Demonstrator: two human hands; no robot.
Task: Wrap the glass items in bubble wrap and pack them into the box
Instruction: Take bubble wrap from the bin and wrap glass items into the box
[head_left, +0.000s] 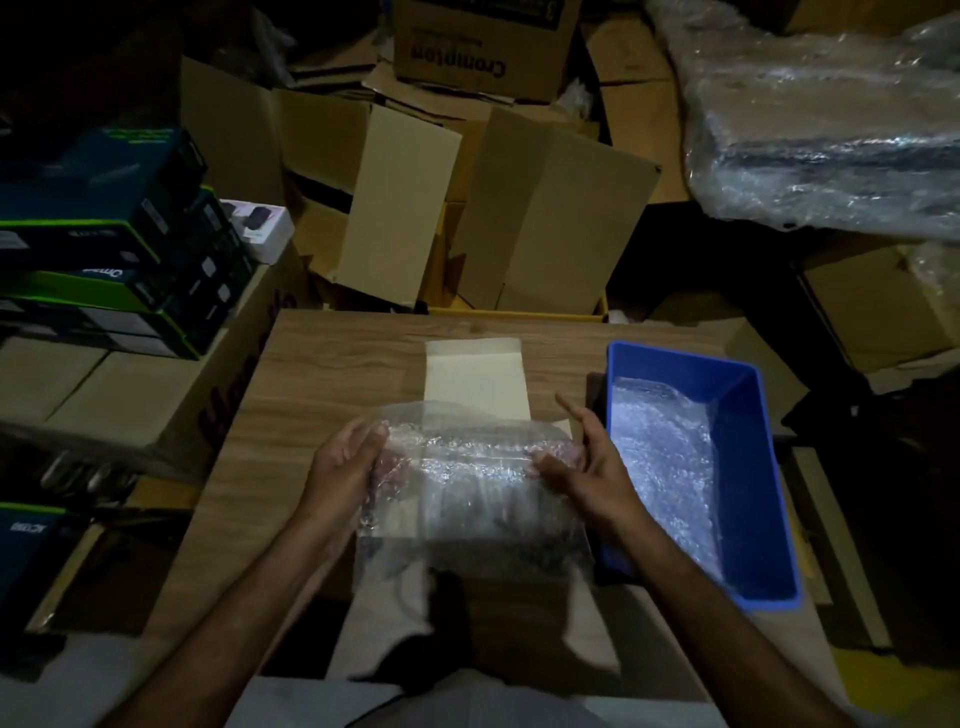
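A sheet of bubble wrap (467, 483) is grasped at either end by the left hand (345, 467) and right hand (587, 467) above the flattened box (475, 379), presumably for rolling; no glass item can be discerned inside.

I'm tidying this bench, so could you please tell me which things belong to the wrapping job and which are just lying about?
In use:
- bubble wrap sheet, held by left hand and right hand
- open box beneath it
- blue bin of bubble wrap

Lying about:
- stacked product boxes
- cardboard cartons
- wrapped bundle
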